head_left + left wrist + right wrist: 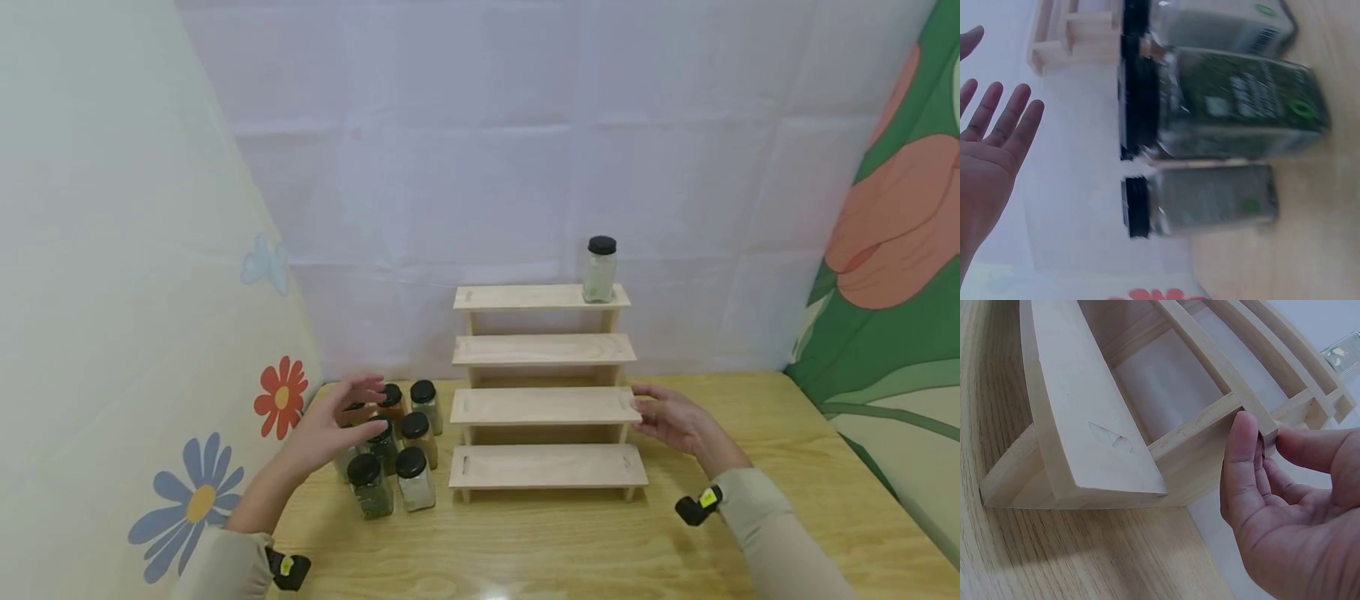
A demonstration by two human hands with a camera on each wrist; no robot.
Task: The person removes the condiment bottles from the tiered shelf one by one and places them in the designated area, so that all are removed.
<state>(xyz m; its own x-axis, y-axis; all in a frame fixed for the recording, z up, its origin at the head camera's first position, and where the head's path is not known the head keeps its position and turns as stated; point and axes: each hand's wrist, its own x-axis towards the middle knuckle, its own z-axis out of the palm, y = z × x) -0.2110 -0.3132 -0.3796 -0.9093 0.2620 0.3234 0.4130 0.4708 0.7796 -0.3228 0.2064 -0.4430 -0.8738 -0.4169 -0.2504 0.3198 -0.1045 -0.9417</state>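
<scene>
Over the cluster of black-lidded spice jars, my left hand [330, 429] hovers with fingers spread and nothing held. Below it stand a jar of dark green herbs [371, 496] and a jar of white contents [417, 490], with several more behind. In the left wrist view, the open palm is apart from the herb jar. My right hand [678, 423] pinches the right end of a middle step on the four-tier wooden rack [546, 405]. The right wrist view has thumb and fingers [1243, 434] on either side of that board's end.
One black-lidded jar [600, 275] of pale contents stands at the right end of the rack's top step. The wooden table [540, 550] meets a white cloth backdrop [420, 183]. A flower-printed panel [150, 292] borders the left, and another printed panel [892, 250] the right.
</scene>
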